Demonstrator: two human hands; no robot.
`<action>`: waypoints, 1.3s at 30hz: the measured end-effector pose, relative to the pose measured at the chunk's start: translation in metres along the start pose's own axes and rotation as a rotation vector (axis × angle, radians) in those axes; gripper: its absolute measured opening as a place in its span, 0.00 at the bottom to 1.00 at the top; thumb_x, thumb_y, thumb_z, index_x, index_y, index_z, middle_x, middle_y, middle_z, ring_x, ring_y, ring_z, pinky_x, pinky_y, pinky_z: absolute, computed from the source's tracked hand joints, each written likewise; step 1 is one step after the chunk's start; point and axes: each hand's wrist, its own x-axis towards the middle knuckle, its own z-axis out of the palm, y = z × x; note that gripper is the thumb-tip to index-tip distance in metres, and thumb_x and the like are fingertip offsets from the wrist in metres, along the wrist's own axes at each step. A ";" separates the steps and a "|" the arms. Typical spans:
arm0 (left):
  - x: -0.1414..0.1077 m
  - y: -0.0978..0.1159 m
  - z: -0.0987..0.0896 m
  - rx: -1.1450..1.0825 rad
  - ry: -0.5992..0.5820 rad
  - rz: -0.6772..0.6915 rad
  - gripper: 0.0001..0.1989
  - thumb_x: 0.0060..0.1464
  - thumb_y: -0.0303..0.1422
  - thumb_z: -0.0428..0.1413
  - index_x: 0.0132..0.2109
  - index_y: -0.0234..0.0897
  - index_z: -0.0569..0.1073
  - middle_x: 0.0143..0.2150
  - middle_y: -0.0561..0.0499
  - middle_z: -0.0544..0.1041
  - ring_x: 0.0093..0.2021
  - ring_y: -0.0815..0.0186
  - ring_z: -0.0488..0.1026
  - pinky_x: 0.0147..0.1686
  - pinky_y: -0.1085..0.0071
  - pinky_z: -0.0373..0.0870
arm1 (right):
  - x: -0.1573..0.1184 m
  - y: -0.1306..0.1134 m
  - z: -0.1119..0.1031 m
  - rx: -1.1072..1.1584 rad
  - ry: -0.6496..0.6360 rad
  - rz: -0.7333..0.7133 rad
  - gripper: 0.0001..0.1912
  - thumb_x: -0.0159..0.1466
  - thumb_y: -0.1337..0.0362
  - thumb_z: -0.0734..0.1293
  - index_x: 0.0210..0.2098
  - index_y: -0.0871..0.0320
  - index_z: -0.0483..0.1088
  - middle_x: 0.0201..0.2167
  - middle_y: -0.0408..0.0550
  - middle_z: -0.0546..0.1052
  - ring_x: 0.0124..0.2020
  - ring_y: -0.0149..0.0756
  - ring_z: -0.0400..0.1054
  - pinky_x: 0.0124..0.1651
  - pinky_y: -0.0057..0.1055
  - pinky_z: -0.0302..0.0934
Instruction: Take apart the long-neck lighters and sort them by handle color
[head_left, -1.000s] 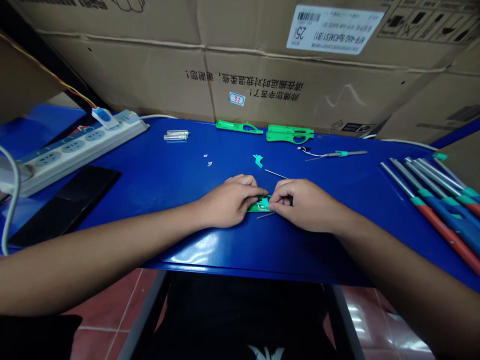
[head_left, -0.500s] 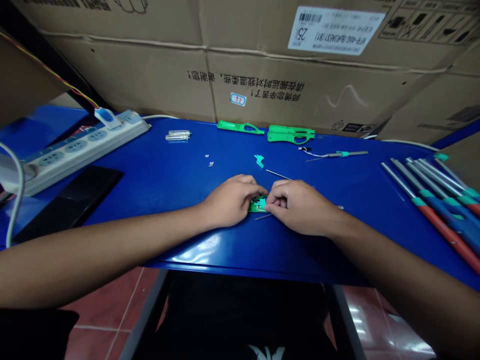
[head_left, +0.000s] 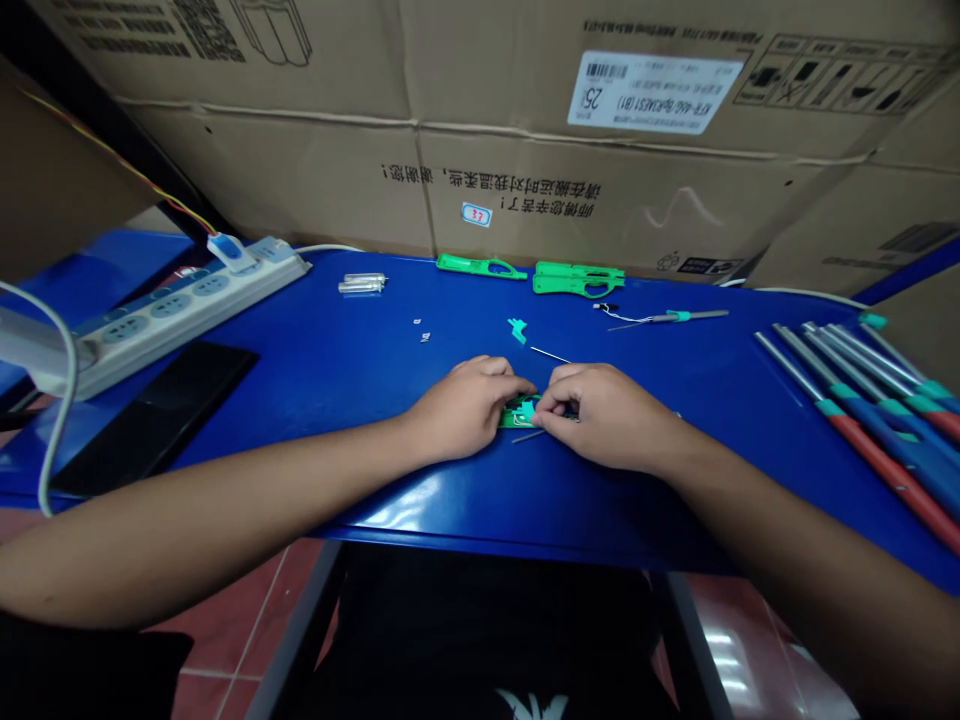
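My left hand (head_left: 466,408) is closed around the left end of a green plastic lighter casing (head_left: 513,418), which lies open side up on the table. Inside the casing are a teal piece (head_left: 527,408) and thin white wires. My right hand (head_left: 581,410) has its thumb and forefinger pinched at the casing's right end, against the teal piece; its fingertips hide what exactly is between them. A thin metal rod (head_left: 528,436) sticks out just below the casing, partly under my right hand. Another thin rod (head_left: 550,354) lies beyond my right hand.
Farther back lie green casing halves (head_left: 577,279), a teal trigger piece (head_left: 517,330), silver cylinders (head_left: 362,284) and a wired metal part (head_left: 686,316). Several long stick lighters (head_left: 862,420) lie at right. A power strip (head_left: 169,310) and a black flat object (head_left: 161,415) are at left; a cardboard box (head_left: 495,130) stands behind.
The camera view has tilted and shifted slightly. My right fingers have moved a little at the casing's right end; my left hand keeps its hold.
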 end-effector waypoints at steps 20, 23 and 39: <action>-0.015 -0.116 -0.132 0.581 0.012 -0.768 0.17 0.61 0.40 0.56 0.52 0.36 0.75 0.41 0.47 0.77 0.46 0.57 0.70 0.48 0.62 0.64 | 0.003 0.022 -0.010 -0.027 0.350 -0.100 0.15 0.65 0.59 0.66 0.25 0.57 0.75 0.24 0.45 0.73 0.27 0.31 0.65 0.34 0.31 0.56; -0.011 -0.120 -0.132 0.549 -0.013 -0.774 0.14 0.55 0.37 0.58 0.47 0.36 0.77 0.36 0.48 0.77 0.42 0.58 0.72 0.44 0.66 0.65 | 0.005 0.026 -0.012 -0.039 0.353 -0.105 0.16 0.65 0.58 0.65 0.24 0.57 0.74 0.23 0.44 0.72 0.26 0.32 0.65 0.34 0.32 0.55; 0.001 -0.101 -0.108 0.183 -0.022 -0.514 0.18 0.50 0.45 0.58 0.44 0.39 0.78 0.38 0.50 0.81 0.36 0.64 0.75 0.38 0.72 0.67 | 0.005 0.030 -0.011 -0.014 0.273 -0.179 0.16 0.66 0.58 0.66 0.24 0.57 0.74 0.23 0.44 0.72 0.26 0.31 0.64 0.34 0.31 0.54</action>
